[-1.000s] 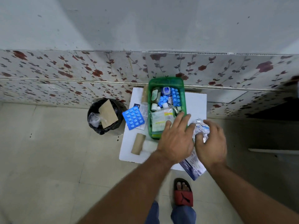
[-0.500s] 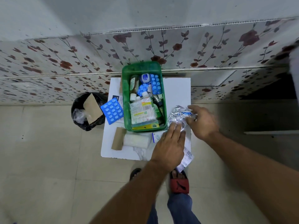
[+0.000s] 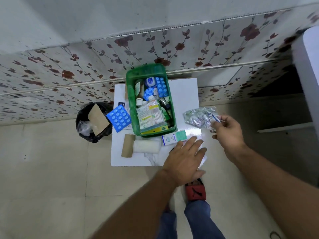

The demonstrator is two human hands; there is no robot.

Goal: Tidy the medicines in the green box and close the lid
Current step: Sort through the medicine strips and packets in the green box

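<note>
**Two hands over a crowded tabletop, green box open**

Two hands are ours here. Our right hand (image 3: pixel 227 130) is pinched shut on one crinkled clear packet of foil strips (image 3: pixel 201 117), which it holds off the right edge of the white tabletop (image 3: pixel 184 94). Our left hand (image 3: pixel 185 158) is flat with fingers spread apart over the near right corner, holding nothing; some papers lie beneath it.

One green box (image 3: pixel 148 100) stands on the far middle of the tabletop, its lid (image 3: pixel 146 70) tipped back against the flowered wall. Inside we count at least two blue blister sheets (image 3: pixel 159 86), one large printed packet (image 3: pixel 150 118) on top at the near end, and several small bottles we cannot count exactly.

Outside the box lie four loose things: one blue blister sheet (image 3: pixel 118 118) just beside its left wall and jutting over the table's left edge, one brown cardboard tube (image 3: pixel 127 145), one white gauze roll (image 3: pixel 146 146) touching the tube, and one white-and-green carton (image 3: pixel 174 138) just beside the box's near right corner.

One black bin (image 3: pixel 94 121) sits on the floor at the left edge. Bare tabletop shows to the right of the box.
</note>
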